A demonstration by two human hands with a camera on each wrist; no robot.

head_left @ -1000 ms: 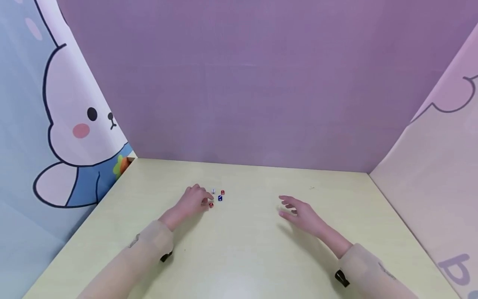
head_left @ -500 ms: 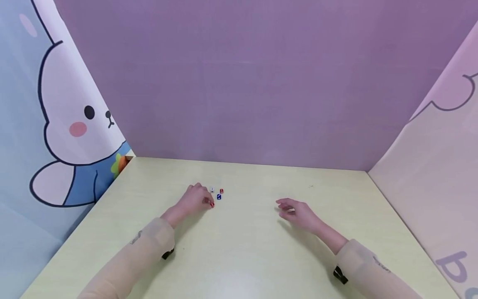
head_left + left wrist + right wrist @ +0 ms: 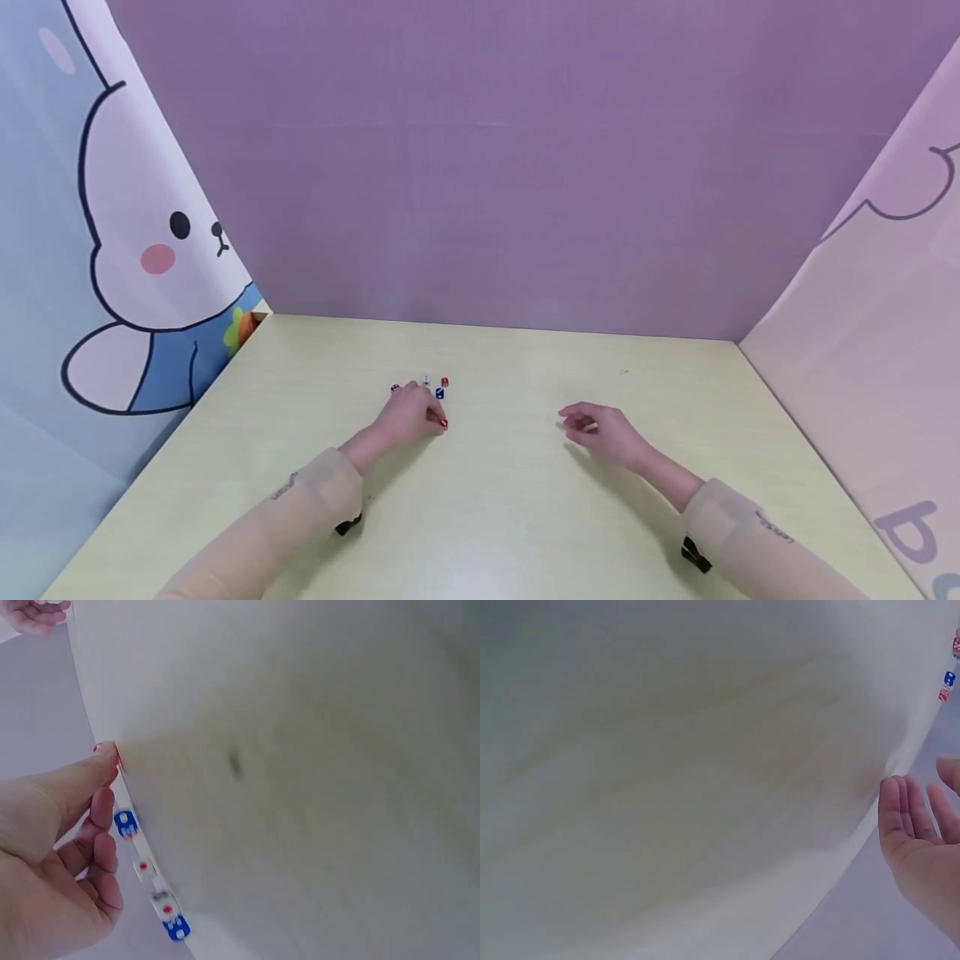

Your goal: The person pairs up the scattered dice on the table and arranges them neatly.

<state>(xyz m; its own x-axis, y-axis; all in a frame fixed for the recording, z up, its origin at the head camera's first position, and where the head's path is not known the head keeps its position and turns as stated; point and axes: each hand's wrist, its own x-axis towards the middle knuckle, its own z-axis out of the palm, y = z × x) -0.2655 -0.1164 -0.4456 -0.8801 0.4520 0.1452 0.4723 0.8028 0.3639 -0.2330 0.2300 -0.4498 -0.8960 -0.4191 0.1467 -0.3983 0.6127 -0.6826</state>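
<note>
My left hand (image 3: 407,415) pinches a small red die (image 3: 444,424) between thumb and forefinger, low over the table. In the left wrist view the fingertips cover most of that red die (image 3: 97,748). Behind the hand sit a white die (image 3: 426,380), another red die (image 3: 445,382) and a blue die (image 3: 440,393) in a loose cluster. A dark blue die (image 3: 395,388) peeks out just beyond the left knuckles. To the right, my right hand (image 3: 609,435) hovers over the table with relaxed, slightly bent fingers and holds nothing.
The pale wooden table (image 3: 510,500) ends at a purple panel (image 3: 487,167) at the back. A rabbit-print cloth (image 3: 165,200) borders the left side, and a pale printed cloth (image 3: 892,333) the right.
The left hand has closed on the near red die and carried it right and toward me. The dark blue die behind the hand has come into sight. The right hand has barely shifted.
</note>
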